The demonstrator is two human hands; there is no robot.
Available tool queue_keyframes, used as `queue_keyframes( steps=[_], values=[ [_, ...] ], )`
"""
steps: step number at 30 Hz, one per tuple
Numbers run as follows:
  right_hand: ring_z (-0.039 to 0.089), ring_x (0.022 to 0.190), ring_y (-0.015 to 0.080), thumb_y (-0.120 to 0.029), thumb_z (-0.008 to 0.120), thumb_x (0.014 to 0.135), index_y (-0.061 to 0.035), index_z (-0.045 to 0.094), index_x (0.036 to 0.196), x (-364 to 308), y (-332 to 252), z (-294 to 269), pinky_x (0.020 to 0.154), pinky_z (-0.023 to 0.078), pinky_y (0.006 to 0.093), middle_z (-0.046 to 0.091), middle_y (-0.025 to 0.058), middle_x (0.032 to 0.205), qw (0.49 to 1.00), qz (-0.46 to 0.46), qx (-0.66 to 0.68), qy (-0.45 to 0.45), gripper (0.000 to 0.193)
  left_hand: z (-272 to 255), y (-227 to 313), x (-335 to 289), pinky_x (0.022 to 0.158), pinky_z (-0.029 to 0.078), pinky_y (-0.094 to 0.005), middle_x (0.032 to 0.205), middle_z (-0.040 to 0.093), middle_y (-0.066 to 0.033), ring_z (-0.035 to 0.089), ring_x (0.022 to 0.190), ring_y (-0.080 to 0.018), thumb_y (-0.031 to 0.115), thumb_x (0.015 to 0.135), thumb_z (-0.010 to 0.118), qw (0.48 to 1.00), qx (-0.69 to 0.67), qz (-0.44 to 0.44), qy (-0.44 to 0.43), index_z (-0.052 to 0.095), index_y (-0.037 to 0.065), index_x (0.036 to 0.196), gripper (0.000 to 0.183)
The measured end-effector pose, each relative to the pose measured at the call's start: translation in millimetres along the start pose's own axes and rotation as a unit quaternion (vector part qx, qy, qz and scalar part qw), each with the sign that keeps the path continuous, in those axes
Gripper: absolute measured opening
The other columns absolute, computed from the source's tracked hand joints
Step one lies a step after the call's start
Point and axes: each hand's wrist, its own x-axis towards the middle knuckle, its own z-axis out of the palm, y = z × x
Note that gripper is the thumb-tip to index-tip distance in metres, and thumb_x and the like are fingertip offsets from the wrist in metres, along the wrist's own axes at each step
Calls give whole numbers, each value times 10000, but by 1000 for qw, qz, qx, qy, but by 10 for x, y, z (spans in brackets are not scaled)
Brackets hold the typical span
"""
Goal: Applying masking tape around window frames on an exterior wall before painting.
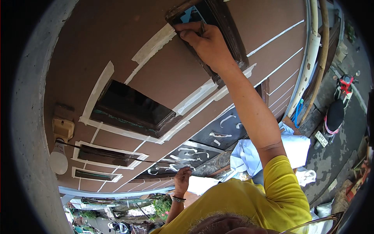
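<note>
1. Brown wall [97,39], most of frame.
2. Dark window frame [230,31], upper centre; probably tape-edging step.
3. Pale tape [157,45], left of it.
4. Right hand [206,41], upper centre: pinching slim dark object [202,28], kind unclear; next move likely calls for steady edge control.
5. Left hand [182,181], lower centre: curled, contents can't tell.
6. Scooter plate [321,138], right: characters, too small.

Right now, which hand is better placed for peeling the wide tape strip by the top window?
Probably the right hand: its fingers are at the upper end of the tape strip, beside the window frame. The left hand is much lower in the picture, away from that strip.
</note>
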Motion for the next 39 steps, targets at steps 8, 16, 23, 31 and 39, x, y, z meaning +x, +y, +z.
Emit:
queue_keyframes(
  steps=[8,16,23,31,39],
  values=[
    [545,766,83,-116,658,858,-44,721,1014,0,-97,35,712,436,229,657,21,865,976,70,204,-8,183,-64,-80,-98,658,511,-229,829,682,-38,628,741,-85,61,910,616,999,36,-2,7,643,24,1070,166],
    [497,737,93,-263,750,787,-73,699,853,222,-150,-10,704,402,254,558,-22,770,983,125,132,-25,207,-137,-376,-134,668,522,-246,817,676,-32,633,729,-99,64,907,613,999,29,-10,-7,648,33,1083,182],
    [471,741,91,-295,752,802,-70,692,865,164,-124,-49,703,381,257,547,-20,790,987,69,145,-18,241,-36,-289,-90,669,512,-242,812,670,-23,629,725,-102,74,902,621,998,46,-24,-20,654,46,1094,197],
    [469,716,87,-271,699,841,-74,734,979,173,-95,38,641,378,234,563,-23,773,998,48,14,-24,243,-13,-272,-101,661,512,-241,810,678,-33,630,722,-101,68,900,617,999,42,-6,-23,654,37,1098,204],
    [581,752,112,-147,670,890,-32,682,878,269,-206,52,662,456,262,656,38,841,986,152,66,-32,117,-89,-573,-167,647,519,-247,815,689,-48,646,712,-109,83,905,618,999,49,-8,-22,641,50,1082,181]
  ],
)
